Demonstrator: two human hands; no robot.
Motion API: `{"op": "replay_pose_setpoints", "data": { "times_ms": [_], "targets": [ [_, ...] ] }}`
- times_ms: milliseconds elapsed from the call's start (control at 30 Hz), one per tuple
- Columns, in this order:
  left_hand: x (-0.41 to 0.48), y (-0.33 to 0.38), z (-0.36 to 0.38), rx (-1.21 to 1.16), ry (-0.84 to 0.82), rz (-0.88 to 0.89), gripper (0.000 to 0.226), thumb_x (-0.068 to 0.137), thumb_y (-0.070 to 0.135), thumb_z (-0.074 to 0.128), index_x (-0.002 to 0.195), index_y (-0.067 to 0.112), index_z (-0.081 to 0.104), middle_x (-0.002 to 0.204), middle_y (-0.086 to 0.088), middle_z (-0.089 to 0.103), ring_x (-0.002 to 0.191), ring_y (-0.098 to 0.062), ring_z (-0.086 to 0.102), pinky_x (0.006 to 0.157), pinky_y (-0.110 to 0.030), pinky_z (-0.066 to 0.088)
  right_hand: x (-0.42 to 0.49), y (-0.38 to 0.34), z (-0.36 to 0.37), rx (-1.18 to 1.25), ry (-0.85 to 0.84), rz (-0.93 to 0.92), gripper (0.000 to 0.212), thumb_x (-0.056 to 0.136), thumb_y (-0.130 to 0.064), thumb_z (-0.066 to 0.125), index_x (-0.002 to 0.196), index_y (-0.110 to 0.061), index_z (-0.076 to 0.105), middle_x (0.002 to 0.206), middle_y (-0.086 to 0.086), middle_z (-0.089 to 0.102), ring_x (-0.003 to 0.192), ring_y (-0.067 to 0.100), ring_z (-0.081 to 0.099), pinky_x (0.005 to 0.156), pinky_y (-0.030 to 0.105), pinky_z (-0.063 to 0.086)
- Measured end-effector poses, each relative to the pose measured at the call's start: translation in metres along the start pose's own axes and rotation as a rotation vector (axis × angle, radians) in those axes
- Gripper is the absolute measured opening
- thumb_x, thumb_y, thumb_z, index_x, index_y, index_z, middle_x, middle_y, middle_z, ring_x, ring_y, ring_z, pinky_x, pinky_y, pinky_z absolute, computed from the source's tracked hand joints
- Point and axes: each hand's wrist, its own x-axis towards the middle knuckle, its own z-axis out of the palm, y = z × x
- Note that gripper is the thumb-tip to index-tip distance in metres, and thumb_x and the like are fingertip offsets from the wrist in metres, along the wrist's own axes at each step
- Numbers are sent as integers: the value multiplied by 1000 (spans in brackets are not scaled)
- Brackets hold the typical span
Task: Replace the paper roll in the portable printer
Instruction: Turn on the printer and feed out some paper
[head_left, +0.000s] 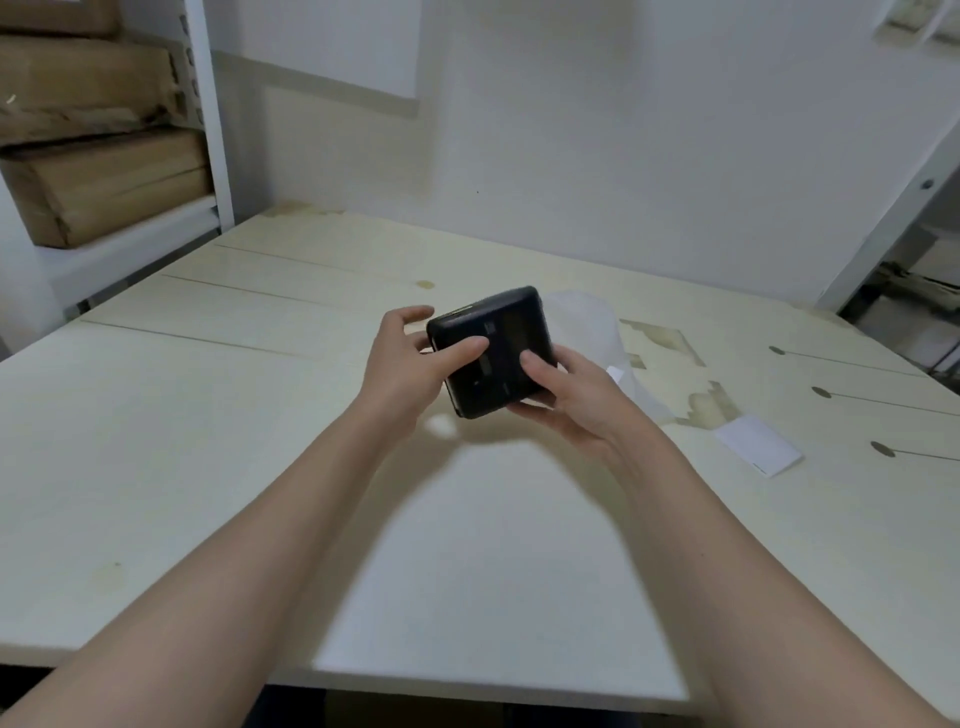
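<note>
Hands are gripping the printer (493, 351) above the surface (208, 467): the left hand (410, 364) is clasping its left edge, thumb on top, while the right hand (566, 400) is cradling its near right corner, probably turning it to find the cover. Right of the printer a white slip (758, 447) is lying; behind it, crumpled clear wrapping (587, 327). Beyond, left, shelving is carrying cardboard boxes (98, 176).
</note>
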Motion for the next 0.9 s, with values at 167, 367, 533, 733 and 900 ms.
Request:
{"op": "replay_pose_setpoints", "data": {
  "times_ms": [167, 367, 533, 733, 900],
  "targets": [
    [-5, -14, 14, -97, 30, 45, 58, 70, 28, 86, 122, 18, 62, 120, 0, 69, 105, -11, 69, 84, -26, 56, -4, 21, 6, 219, -4, 2, 28, 101, -10, 52, 126, 2, 56, 122, 21, 67, 113, 29, 67, 93, 38, 58],
    [-10, -16, 10, -87, -56, 155, 63, 72, 17, 85, 129, 30, 62, 121, 4, 70, 106, -9, 69, 91, -27, 54, -13, 32, -2, 289, -76, -24, 39, 102, -16, 49, 139, -4, 51, 137, 16, 62, 131, 31, 55, 111, 46, 43],
    [-1, -9, -5, -123, -232, 167, 53, 75, 17, 77, 127, 20, 66, 123, -2, 71, 113, -16, 67, 98, -33, 51, -13, 16, -19, 144, -172, -101, 73, 92, -20, 63, 153, -34, 25, 149, 1, 49, 132, 28, 54, 100, 51, 52],
    [5, -13, 5, -281, -73, 77, 34, 85, 9, 73, 117, 16, 62, 106, -1, 70, 98, -18, 66, 86, -28, 52, -14, 22, -17, 26, -162, -164, 60, 96, -18, 56, 151, -9, 34, 151, 16, 46, 136, 36, 48, 101, 56, 49],
    [2, -10, 7, -353, -193, 86, 46, 89, 8, 68, 132, 14, 52, 118, -4, 67, 106, -17, 65, 95, -32, 55, -19, 31, -4, 47, -64, -227, 63, 98, -18, 53, 153, -3, 26, 152, 20, 42, 138, 38, 44, 105, 62, 43]
  ]
}}
